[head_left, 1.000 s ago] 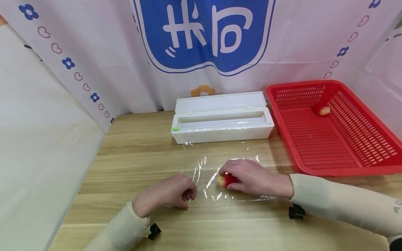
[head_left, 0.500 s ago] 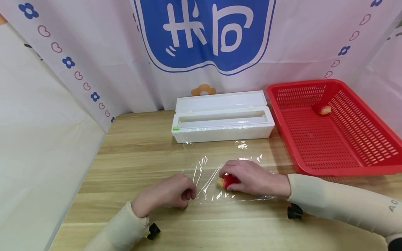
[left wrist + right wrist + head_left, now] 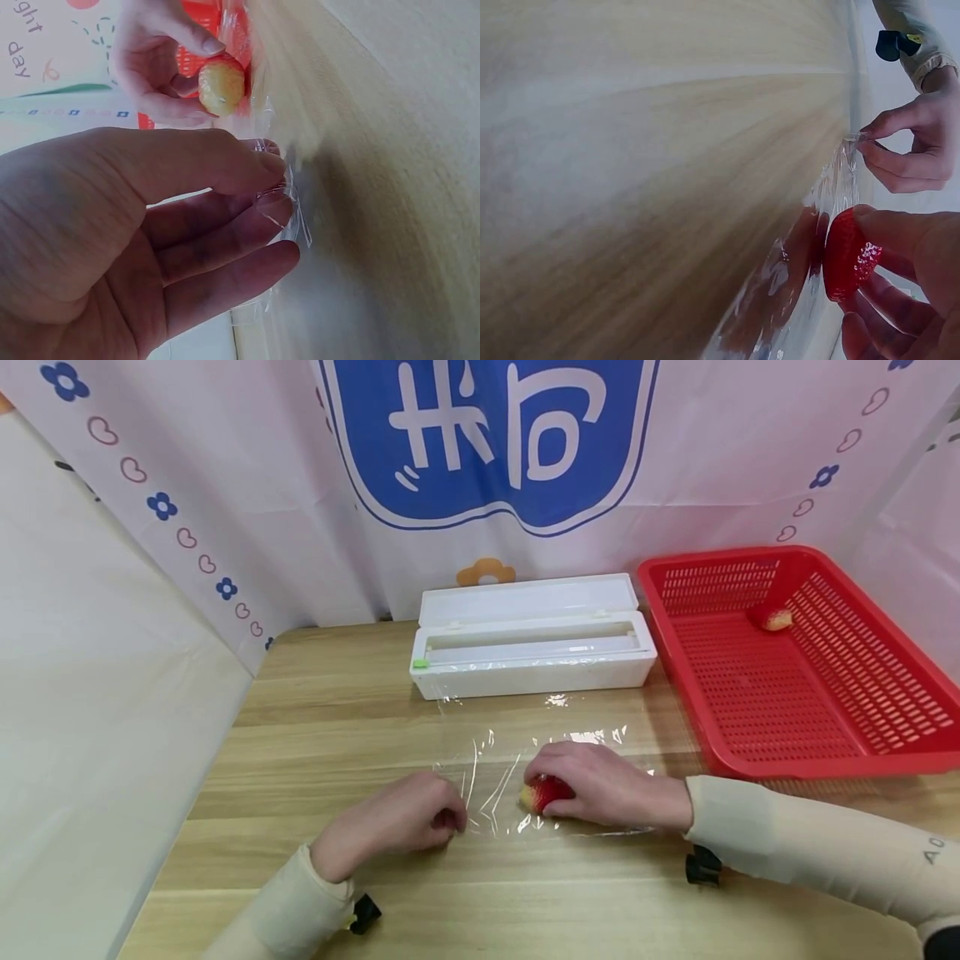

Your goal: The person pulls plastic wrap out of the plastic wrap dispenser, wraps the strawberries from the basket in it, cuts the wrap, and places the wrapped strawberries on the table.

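Note:
Clear plastic wrap (image 3: 480, 752) stretches over the wooden table from a white dispenser box (image 3: 534, 675) with its lid up. My left hand (image 3: 405, 817) pinches the near left corner of the wrap between thumb and forefinger, as the left wrist view shows; its other fingers are loosely bent. My right hand (image 3: 600, 783) holds a red strawberry (image 3: 846, 255) with a dimpled skin and a pale yellow end (image 3: 222, 88). The strawberry is at the wrap's surface, its yellow end towards my left hand. Fingers partly cover it in the head view.
A red plastic basket (image 3: 705, 727) stands at the right, with another red and yellow strawberry (image 3: 777, 619) in its far corner. A green slider (image 3: 421, 664) sits at the box's left end. A printed cloth (image 3: 300, 527) hangs behind the table.
My left hand has shifted slightly up and left with the wrap's corner, and the creases and glints in the film have changed. My right hand and the strawberry have barely moved.

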